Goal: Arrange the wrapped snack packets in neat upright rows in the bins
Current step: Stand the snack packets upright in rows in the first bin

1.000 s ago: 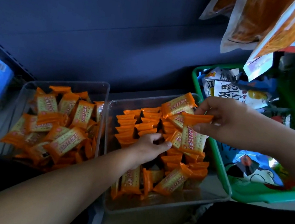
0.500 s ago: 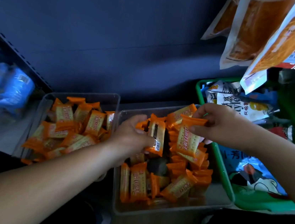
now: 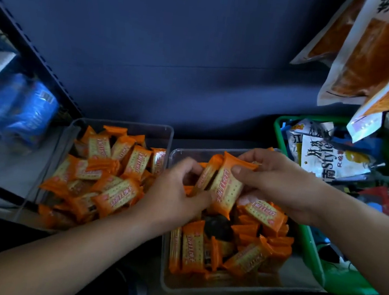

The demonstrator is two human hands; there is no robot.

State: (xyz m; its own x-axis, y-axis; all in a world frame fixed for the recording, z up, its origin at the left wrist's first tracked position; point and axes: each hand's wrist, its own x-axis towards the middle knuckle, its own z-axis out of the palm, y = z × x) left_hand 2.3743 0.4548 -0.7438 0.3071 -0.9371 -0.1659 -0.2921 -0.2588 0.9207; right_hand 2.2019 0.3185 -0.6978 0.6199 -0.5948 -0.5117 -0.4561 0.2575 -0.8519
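Both hands up over the right bin, one orange packet in each

The right hand (image 3: 279, 182) has a pinch grip on a cracker packet (image 3: 226, 190), thumb on the front near its top seal and fingers behind, so the packet hangs upright below the grip with its label facing the camera; the left hand (image 3: 173, 193) is curled round a second packet (image 3: 207, 173), which is seen edge-on, tilted, and touching the first one's left side; both packets sit above the back half of the right bin (image 3: 232, 291), where the other packets (image 3: 249, 254) are partly upright and partly flopped over; the left bin (image 3: 142, 126) just beside it holds a loose heap (image 3: 114, 194); a green basket (image 3: 314, 260) of other snacks is on the right.
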